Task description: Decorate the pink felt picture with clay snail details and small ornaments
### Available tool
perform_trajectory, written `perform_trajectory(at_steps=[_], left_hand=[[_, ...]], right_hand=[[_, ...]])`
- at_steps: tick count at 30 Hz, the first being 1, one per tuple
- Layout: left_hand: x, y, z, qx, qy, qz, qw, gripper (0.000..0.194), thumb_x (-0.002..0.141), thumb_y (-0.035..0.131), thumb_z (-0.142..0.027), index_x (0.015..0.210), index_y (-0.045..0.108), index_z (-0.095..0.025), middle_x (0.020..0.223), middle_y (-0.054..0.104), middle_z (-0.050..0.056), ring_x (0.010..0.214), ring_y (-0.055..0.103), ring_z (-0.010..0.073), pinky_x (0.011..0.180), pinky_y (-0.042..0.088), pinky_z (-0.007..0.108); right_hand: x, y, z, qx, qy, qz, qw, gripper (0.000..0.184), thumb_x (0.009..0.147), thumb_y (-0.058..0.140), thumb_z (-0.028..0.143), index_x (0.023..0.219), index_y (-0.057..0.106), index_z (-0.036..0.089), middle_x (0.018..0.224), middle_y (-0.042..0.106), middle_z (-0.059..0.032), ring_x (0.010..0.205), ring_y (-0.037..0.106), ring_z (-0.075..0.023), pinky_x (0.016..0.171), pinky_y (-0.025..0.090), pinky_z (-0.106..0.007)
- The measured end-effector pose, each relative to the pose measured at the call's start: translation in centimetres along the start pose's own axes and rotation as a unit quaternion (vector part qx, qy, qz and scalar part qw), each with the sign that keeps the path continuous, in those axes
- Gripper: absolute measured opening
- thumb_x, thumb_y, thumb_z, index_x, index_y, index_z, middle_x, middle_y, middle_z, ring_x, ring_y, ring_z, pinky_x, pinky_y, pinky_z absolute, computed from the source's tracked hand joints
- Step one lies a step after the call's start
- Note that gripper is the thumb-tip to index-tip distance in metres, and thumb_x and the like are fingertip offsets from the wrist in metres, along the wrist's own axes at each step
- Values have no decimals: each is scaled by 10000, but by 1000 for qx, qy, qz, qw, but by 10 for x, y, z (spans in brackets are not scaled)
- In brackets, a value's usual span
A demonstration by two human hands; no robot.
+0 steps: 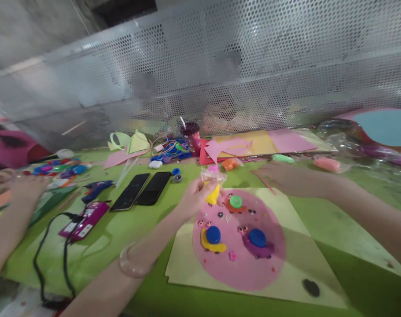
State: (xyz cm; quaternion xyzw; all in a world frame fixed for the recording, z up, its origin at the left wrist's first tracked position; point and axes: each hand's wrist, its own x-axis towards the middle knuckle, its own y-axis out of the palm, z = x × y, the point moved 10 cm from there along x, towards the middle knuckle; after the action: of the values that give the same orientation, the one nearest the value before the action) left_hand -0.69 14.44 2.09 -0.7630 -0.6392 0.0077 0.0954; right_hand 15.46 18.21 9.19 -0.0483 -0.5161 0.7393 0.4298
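My left hand (200, 196) is closed round a clear plastic bag of yellow clay (213, 193), above the top edge of a pink paper circle (233, 277). Off to the right, my right hand (273, 175) is low over the table, its fingertips at one end of a thin red stick (268, 185); the finger detail is blurred. Clay snails decorate the circle: a yellow one (216, 247) and a purple one (259, 251) with blue bottle caps as shells, and an orange one (236, 208) with a green cap. Cream paper (292, 268) lies beneath.
Two phones (130, 191), a glue gun (96, 189) and a purple power strip (84, 222) with black cables are left. Another person's hands (28, 193) work at far left. A cup with straw (192, 138), an orange clay bag (231, 164) and pink paper (226, 147) stand behind.
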Motion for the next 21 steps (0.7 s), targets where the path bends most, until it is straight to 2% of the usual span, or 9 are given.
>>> perform_trajectory(at_steps=[1,2,4,8,11,15,21], left_hand=[[-2,3,0,4,6,-1,1000,318,856,447,-469,909,526,-166,643,625,17,508,593,135,426,403,217],[-4,4,-1,9,17,-7,1000,319,856,443,-480,915,505,-172,630,604,0,488,581,125,408,392,207],[-9,7,-5,15,40,-18,999,314,867,420,-489,913,470,-183,630,568,-26,461,559,103,403,393,196],[-16,11,-12,51,73,-21,996,250,907,367,-434,880,457,-203,677,565,-24,524,562,101,469,419,207],[-17,8,-22,124,117,-54,984,201,914,374,-364,877,488,-202,761,596,5,679,576,132,603,448,239],[-17,9,-27,140,137,-49,979,198,910,371,-317,914,528,-196,894,633,42,848,589,167,729,463,280],[-20,6,-29,129,147,-57,979,196,908,388,-316,877,540,-196,803,631,11,773,589,145,678,457,256]], right_hand=[[-1,11,10,6,1,51,999,168,786,536,220,879,676,227,851,668,-9,698,607,-152,598,463,-255],[-2,17,19,10,5,71,997,223,851,468,250,986,643,224,899,660,-15,714,602,-144,617,461,-258],[-5,30,38,32,6,104,994,212,859,485,330,967,625,213,848,645,-13,691,579,-135,586,448,-244],[-11,39,56,74,29,92,993,149,864,481,236,820,617,196,750,615,6,622,513,-102,557,400,-215],[-14,44,56,93,39,101,990,142,851,491,198,820,629,191,752,618,8,629,507,-99,571,397,-215],[-12,44,54,100,46,96,989,145,849,490,199,808,627,176,716,608,2,590,489,-99,539,386,-222],[-12,41,63,104,11,68,992,159,834,452,122,764,588,164,689,570,-1,603,475,-104,571,385,-233]])
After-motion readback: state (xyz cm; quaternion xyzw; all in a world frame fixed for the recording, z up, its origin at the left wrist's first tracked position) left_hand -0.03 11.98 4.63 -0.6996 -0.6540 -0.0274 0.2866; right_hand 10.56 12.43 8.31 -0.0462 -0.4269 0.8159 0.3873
